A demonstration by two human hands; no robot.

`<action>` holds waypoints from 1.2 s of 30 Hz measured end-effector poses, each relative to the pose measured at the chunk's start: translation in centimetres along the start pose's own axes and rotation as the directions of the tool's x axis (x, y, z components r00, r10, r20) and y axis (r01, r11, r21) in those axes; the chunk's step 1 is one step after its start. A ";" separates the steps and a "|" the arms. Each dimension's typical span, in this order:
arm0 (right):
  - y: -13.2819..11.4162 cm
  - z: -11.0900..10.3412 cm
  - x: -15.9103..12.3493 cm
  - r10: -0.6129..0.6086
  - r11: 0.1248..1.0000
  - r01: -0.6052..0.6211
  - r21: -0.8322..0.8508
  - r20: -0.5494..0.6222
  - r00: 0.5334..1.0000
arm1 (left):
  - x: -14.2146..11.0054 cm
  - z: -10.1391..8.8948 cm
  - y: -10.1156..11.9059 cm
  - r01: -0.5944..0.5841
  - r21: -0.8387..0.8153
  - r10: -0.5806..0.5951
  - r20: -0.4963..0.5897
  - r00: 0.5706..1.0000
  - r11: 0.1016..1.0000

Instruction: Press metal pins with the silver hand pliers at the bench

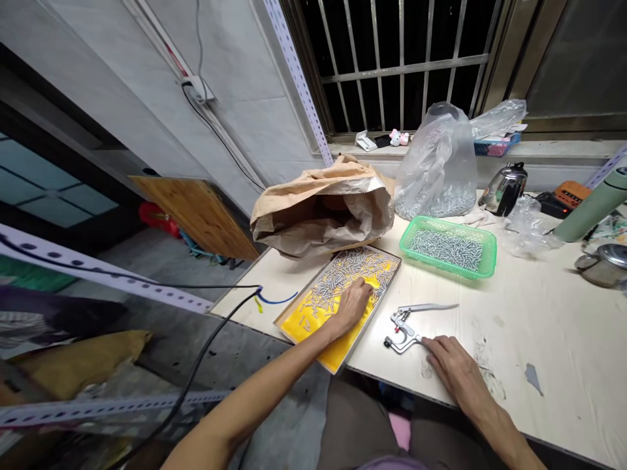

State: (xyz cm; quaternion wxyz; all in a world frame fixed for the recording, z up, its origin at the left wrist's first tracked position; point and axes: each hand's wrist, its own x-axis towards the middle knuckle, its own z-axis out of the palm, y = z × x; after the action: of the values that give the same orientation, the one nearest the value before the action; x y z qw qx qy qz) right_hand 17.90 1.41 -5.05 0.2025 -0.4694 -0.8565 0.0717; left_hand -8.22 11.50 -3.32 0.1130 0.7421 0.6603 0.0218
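Observation:
My left hand point(353, 303) reaches into a shallow tray point(313, 287) with a yellow lining. Its fingers are bent and closed among small silvery metal pieces point(326, 287), pin-like or screw-like; whatever is between the fingertips is hidden. On the table to the right lie metal snap pliers point(402, 334) with a C-shaped jaw, a spring and spread handles. My right hand point(455, 365) grips the end of their lower handle, which disappears under the fingers. Beyond the pliers sits a green plastic basket point(484, 264) holding many more of the small metal pieces.
A wide-mouthed brown paper bag point(323, 209) stands behind the tray. Next to it is a clear plastic bag point(438, 163) with metal pieces at its bottom. A kettle point(507, 189), a green flask point(592, 205) and a metal cup point(607, 264) occupy the right. A black cable point(210, 346) crosses the left.

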 end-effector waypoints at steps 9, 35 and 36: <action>0.0 -0.2 0.4 0.049 0.993 -0.041 -0.112 0.063 0.997 | 0.1 -0.1 -0.5 -0.079 0.099 0.076 0.027 0.997 0.992; 0.5 -0.9 -1.2 0.092 0.984 -0.077 -0.161 0.085 0.992 | -7.1 0.3 6.8 0.468 -0.731 -0.130 0.471 0.873 0.496; 0.4 -0.9 -1.2 0.094 0.984 -0.080 -0.161 0.084 0.992 | -7.2 0.6 6.9 0.497 -0.717 -0.146 0.494 0.857 0.488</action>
State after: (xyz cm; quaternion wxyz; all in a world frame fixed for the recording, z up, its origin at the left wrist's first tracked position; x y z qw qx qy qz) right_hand 19.19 0.55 -4.71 0.1222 -0.5172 -0.8464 0.0341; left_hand -2.34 3.62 -1.69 0.5707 0.4499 0.6663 0.1672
